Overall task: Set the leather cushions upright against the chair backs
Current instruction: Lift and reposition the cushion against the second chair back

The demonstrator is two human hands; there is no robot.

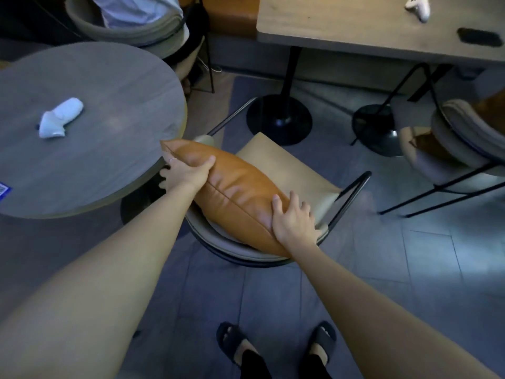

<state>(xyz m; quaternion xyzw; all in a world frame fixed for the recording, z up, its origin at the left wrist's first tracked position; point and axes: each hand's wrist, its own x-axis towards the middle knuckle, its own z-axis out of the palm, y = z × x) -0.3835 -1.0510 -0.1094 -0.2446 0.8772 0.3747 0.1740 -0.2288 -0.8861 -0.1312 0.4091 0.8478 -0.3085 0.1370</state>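
A tan leather cushion [235, 187] stands on its edge along the curved back of the chair [287, 165] just in front of me, seam facing up. My left hand [185, 173] grips its far left end, thumb over the top. My right hand [293, 217] clasps its near right end, fingers spread over the leather. Both hands hold the cushion between them. A second tan cushion [489, 105] shows partly behind the back of another chair [459, 138] at the right.
A round grey table [109, 127] with a white controller [60, 118] presses close on the left. A rectangular wooden table [355, 26] stands beyond, its black pedestal bases [278, 119] on the floor. A seated person [136, 9] is at the top left. My sandalled feet [276, 346] are below.
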